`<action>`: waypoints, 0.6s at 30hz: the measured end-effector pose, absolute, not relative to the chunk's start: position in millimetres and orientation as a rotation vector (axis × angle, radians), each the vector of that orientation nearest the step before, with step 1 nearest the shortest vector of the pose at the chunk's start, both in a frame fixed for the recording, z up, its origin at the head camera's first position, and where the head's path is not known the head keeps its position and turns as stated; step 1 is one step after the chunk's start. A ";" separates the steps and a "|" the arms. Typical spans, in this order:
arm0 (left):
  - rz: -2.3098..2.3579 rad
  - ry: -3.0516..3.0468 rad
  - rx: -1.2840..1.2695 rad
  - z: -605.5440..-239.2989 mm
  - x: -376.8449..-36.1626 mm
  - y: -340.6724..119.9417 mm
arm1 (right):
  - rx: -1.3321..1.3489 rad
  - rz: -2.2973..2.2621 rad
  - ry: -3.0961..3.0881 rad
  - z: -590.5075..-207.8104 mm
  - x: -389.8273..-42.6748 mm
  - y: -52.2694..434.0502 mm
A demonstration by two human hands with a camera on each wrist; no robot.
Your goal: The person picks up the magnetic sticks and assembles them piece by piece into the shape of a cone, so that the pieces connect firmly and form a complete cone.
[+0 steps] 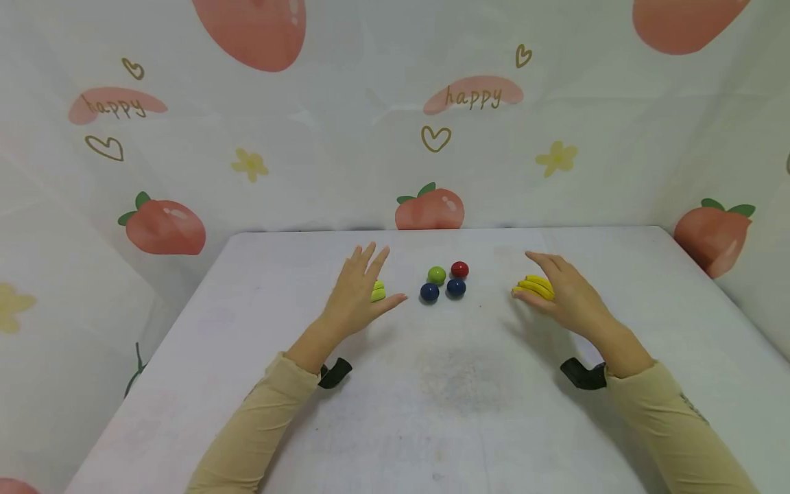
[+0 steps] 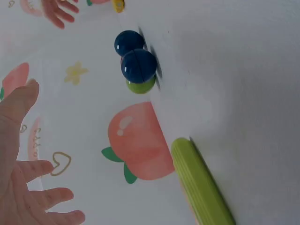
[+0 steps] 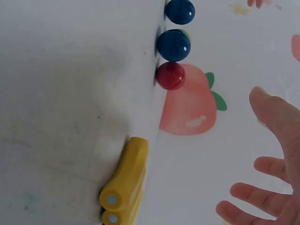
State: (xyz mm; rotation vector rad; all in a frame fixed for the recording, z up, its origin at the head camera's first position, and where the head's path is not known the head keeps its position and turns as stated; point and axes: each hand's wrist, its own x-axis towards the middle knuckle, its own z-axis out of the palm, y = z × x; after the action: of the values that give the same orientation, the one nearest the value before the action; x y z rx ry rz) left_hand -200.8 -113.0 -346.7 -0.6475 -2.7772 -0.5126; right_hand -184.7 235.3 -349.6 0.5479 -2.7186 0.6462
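Observation:
My left hand (image 1: 353, 295) is held above the table with its fingers spread and holds nothing. Partly hidden behind it lies a light green ribbed stick-like piece (image 1: 378, 291), seen longer as a green ribbed stick (image 2: 199, 180) in the left wrist view. On the right, my right hand (image 1: 570, 298) is also raised, thumb apart from the fingers, with nothing in its grasp. Close by its thumb lie curved yellow sticks (image 1: 534, 287), like a small bunch of bananas; the yellow sticks (image 3: 124, 180) show round pale ends in the right wrist view.
Between the hands sit two dark blue balls (image 1: 429, 293), a green ball (image 1: 437, 275) and a red ball (image 1: 459, 269), all glossy and grouped together. They rest on a white table (image 1: 463, 439). A white printed cloth (image 1: 345, 137) hangs behind the table's back edge.

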 end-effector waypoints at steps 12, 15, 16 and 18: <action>-0.885 -2.901 -0.755 -353.2 -207.6 -92.9 | 0.516 0.739 -2.841 -359.0 -185.7 243.5; -0.970 -2.942 -0.757 -355.7 -211.8 -86.8 | 0.518 0.749 -2.855 -360.8 -186.1 244.4; -0.991 -2.953 -0.755 -356.8 -213.8 -84.7 | 0.521 0.755 -2.857 -361.1 -186.2 244.5; -1.031 -2.970 -0.752 -358.2 -217.5 -80.7 | 0.523 0.765 -2.859 -361.8 -186.6 244.8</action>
State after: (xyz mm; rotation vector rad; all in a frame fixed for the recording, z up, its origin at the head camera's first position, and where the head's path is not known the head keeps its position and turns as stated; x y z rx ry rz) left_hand -217.5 -80.7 -358.2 -0.7518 -2.9695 -1.0308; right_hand -186.6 244.8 -361.8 0.5234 -2.8593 0.7648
